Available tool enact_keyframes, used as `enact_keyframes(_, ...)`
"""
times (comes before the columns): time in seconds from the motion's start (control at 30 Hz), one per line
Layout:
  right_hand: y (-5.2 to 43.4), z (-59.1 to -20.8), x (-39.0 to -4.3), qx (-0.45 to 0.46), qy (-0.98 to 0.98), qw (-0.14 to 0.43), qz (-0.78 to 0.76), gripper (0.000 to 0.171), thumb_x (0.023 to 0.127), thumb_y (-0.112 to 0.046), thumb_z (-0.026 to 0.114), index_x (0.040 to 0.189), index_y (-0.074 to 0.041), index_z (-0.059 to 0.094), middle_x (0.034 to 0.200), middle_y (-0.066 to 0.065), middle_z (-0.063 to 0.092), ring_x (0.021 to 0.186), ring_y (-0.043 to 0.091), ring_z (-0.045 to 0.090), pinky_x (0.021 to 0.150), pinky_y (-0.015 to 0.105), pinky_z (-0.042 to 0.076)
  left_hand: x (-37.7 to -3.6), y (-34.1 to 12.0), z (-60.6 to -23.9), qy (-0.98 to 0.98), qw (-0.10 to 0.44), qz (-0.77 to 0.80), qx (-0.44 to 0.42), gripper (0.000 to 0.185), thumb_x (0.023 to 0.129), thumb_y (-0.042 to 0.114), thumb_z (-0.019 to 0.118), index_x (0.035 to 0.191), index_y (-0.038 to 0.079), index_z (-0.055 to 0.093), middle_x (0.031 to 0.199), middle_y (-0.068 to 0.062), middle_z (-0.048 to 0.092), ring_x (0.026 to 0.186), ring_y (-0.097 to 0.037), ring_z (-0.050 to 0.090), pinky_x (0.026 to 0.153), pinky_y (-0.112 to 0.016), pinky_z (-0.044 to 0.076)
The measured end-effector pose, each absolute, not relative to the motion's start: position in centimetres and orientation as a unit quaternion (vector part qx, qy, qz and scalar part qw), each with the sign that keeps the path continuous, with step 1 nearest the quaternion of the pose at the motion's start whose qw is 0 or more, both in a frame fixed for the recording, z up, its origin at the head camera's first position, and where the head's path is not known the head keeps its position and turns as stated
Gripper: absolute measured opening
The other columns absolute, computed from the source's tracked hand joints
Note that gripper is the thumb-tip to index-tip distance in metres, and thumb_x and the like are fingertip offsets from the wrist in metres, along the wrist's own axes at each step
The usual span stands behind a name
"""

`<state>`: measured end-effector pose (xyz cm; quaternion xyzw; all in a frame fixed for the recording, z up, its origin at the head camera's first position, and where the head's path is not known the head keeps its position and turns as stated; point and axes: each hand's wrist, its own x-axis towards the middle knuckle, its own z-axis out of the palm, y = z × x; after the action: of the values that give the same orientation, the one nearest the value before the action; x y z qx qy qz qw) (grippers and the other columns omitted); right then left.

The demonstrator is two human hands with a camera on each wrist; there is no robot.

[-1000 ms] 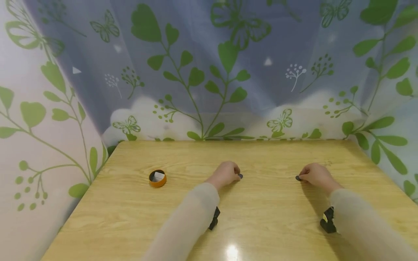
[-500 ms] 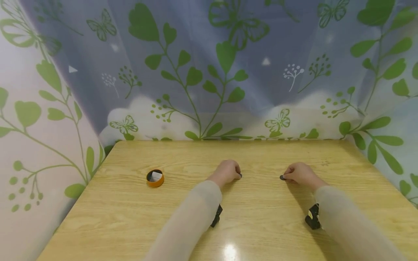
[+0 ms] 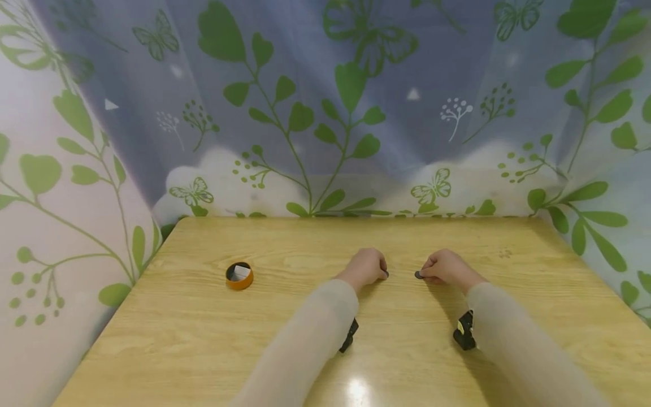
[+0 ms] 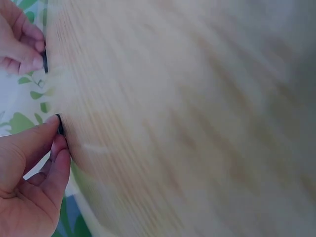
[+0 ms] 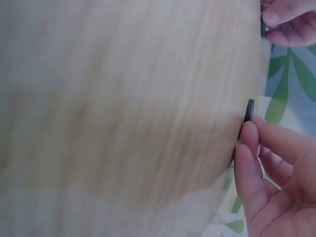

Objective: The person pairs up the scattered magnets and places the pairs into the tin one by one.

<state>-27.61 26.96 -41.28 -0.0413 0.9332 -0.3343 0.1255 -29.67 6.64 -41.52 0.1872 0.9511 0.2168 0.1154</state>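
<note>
Left hand [image 3: 367, 267] and right hand [image 3: 450, 268] near each other

The left hand pinches a left disc [image 3: 387, 275], mostly hidden; the right hand pinches a dark right disc [image 3: 419, 275], showing more. Well apart to the left, an orange container [image 3: 244, 283] with a white piece [image 3: 242, 272] inside stands on the table [image 3: 178, 350]. Behind hangs a curtain [image 3: 305, 56] patterned with green leaves and butterflies.

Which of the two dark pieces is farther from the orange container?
The piece in the right hand; the other piece, in the left hand, is nearer.
</note>
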Motion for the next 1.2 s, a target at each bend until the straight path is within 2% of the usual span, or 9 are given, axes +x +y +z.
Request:
enact_keyframes(0.17, 26.7, -40.9, -27.8, -0.030, 0.925, 0.146, -0.349, 0.017, 0.085, -0.010, 0.066, 0.071, -0.001, 0.062, 0.065, -0.002, 0.061, 0.058, 0.009, 0.054, 0.059, 0.025, 0.048, -29.7, 7.9, -41.4, 0.952, 0.119, 0.209, 0.188, 0.009, 0.082, 0.020, 0.073, 0.084, 0.012, 0.069, 0.084, 0.003, 0.062, 0.079, -0.012, 0.055, 0.073, -0.023, 0.045)
enact_keyframes(0.5, 26.9, -40.7, -28.3, -0.001, 0.906, 0.176, -0.385, 0.014, 0.087, -0.009, 0.064, 0.079, 0.002, 0.065, 0.066, -0.001, 0.062, 0.061, 0.009, 0.056, 0.062, 0.026, 0.051, -29.6, 9.7, -40.9, 0.953, 0.112, 0.200, 0.196, 0.009, 0.081, 0.021, 0.074, 0.082, 0.013, 0.069, 0.082, 0.005, 0.062, 0.077, -0.011, 0.055, 0.070, -0.022, 0.045)
enact_keyframes(0.9, 27.0, -41.1, -28.1, -0.007, 0.898, 0.167, -0.408, 0.013, 0.087, -0.004, 0.061, 0.080, 0.006, 0.064, 0.067, -0.001, 0.061, 0.062, 0.008, 0.057, 0.061, 0.024, 0.051, -29.1, 11.5, -41.1, 0.946, 0.101, 0.223, 0.213, 0.009, 0.083, 0.018, 0.073, 0.088, 0.012, 0.068, 0.084, 0.005, 0.062, 0.077, -0.010, 0.054, 0.071, -0.021, 0.044)
enact_keyframes(1.2, 27.1, -41.5, -27.7, -0.022, 0.886, 0.169, -0.431, 0.021, 0.091, -0.002, 0.053, 0.095, 0.016, 0.063, 0.079, 0.007, 0.066, 0.070, 0.010, 0.060, 0.069, 0.029, 0.053, -28.9, 12.7, -41.9, 0.949, 0.080, 0.212, 0.217, 0.008, 0.083, 0.019, 0.072, 0.085, 0.012, 0.070, 0.081, 0.006, 0.064, 0.075, -0.010, 0.057, 0.069, -0.021, 0.045)
